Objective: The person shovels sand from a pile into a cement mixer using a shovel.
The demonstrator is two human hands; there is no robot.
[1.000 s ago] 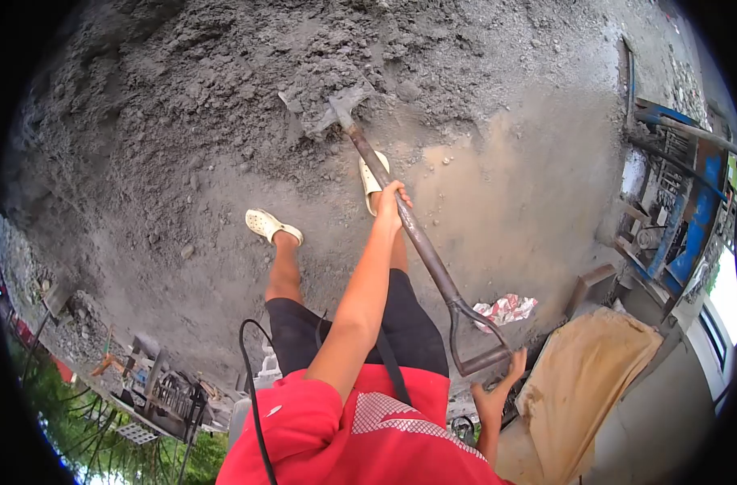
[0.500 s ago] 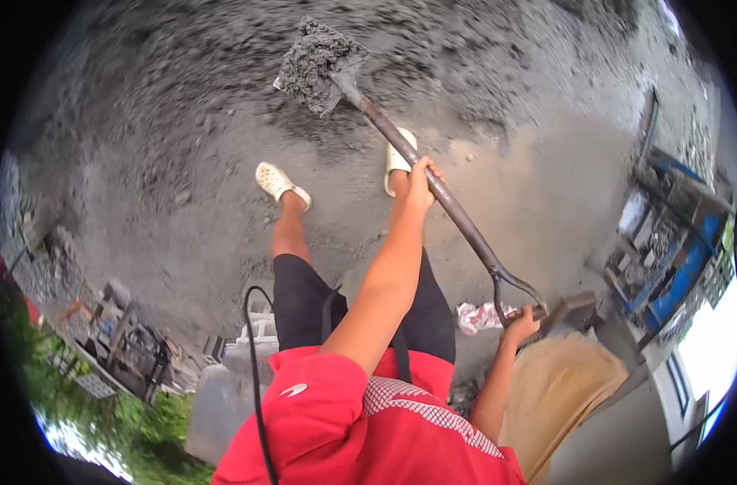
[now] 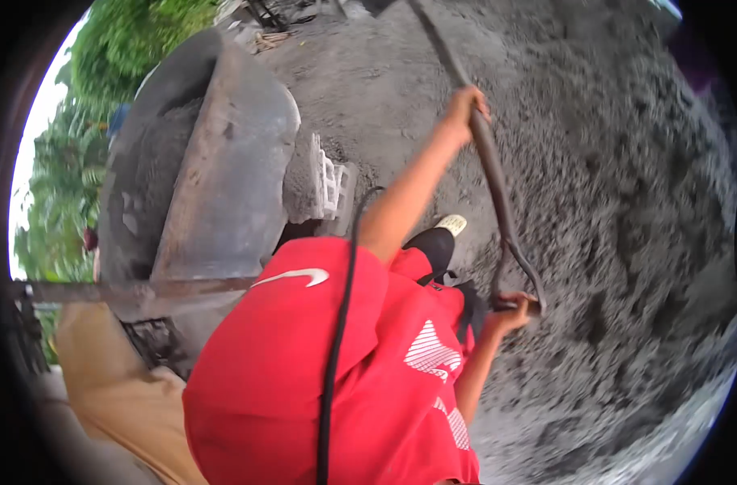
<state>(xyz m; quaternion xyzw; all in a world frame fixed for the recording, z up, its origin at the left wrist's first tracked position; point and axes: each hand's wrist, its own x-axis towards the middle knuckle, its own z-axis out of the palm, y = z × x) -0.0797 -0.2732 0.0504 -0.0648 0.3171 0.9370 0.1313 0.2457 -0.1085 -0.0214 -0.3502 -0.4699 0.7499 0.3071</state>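
My left hand is wrapped round the middle of a long shovel shaft. The shovel slants from the top of the view down to its forked grip. My right hand is closed on that grip's crossbar, low and to the right. Its blade lies at the top edge, mostly cut off, so I cannot tell what rests on it. Beneath and to the right of the shaft spreads grey, lumpy wet mix. One pale clog shows below my left forearm.
A large metal drum, open on one side with grey residue inside, stands at left. Beside it are hollow concrete blocks. A tan sheet hangs lower left near a metal bar. A black cable crosses my red shirt.
My body and view have turned left, bringing the drum into sight. The shovel has swung along, its loaded blade moving from over the ground to the top edge. Both hands keep their hold.
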